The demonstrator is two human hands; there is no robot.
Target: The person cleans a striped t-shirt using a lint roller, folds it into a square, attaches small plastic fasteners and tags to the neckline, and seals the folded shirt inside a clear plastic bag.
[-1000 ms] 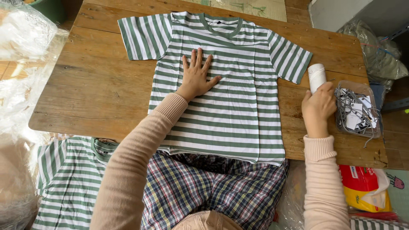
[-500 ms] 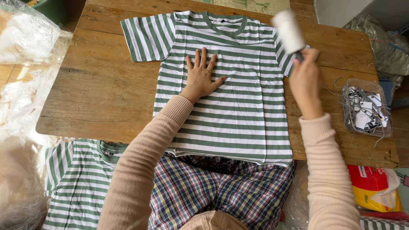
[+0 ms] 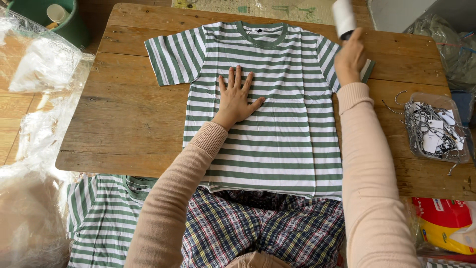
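Your left hand (image 3: 236,97) lies flat on the chest of the green-and-white striped T-shirt (image 3: 267,139), fingers spread wide and palm down, pinching nothing — it only presses on the cloth. The shirt is laid out face up on the wooden table (image 3: 124,124), collar towards the far edge, both short sleeves spread out, hem hanging just over the near edge above your plaid-clad lap (image 3: 258,231).

Your right hand (image 3: 350,60) is raised over the shirt's right sleeve, fingers closed around the dark handle of a white lint roller (image 3: 343,17). The roller head points up and away, above the shoulder seam; whether it touches the fabric cannot be told.

Around you:
- A clear plastic tray (image 3: 436,128) of tags and strings sits on the table near the right edge, well apart from the shirt.
- A second striped shirt (image 3: 101,213) lies below the table at your left, beside crumpled clear plastic bags (image 3: 34,164).
- A green bucket (image 3: 69,22) stands at the far left corner — off the table.
- A red and yellow packet (image 3: 446,223) lies low at the right.
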